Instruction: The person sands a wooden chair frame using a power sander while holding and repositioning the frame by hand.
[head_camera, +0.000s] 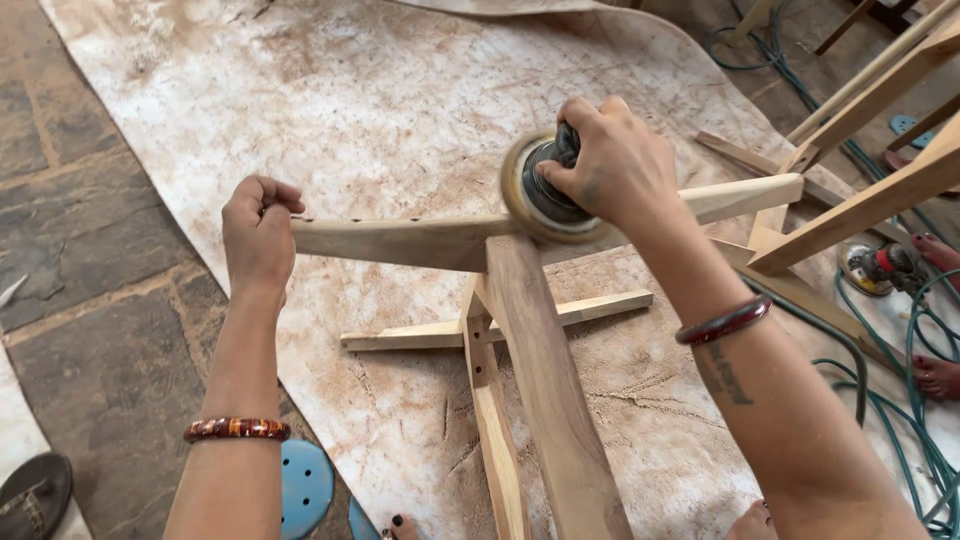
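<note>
**Sander on a wooden frame, both hands engaged**

The right hand (610, 160) is wrapped closed over the top of a round orbital sander (545, 195), fingers curled around its dark body. The sander's pale disc looks blurred at the rim and sits pressed against the curved top rail (400, 238) of a bare wooden chair frame (545, 400), right where the rail meets a broad upright leg that runs down toward the camera.

The left hand (258, 235) is shut in a fist around the left end of that same rail, thumb side up, gripping it. A row of small dark holes shows along the rail's upper edge between the two hands. Each wrist wears a bangle: a mottled brown one on the left, a dark red one on the right.

The frame stands over a dusty, stained sheet (380, 90) spread on a stone floor (70, 200). A lower crossbar (600, 305) of the frame shows beneath the rail.

To the right, other pale wooden frame pieces (870, 110) lean into view. Near them a second sander (880, 268) lies on the ground among loops of green hose (925, 440). Blue round discs (305, 485) lie at the bottom edge by the left forearm, and a dark sandal (35, 495) sits in the lower left corner. No container is in view.
</note>
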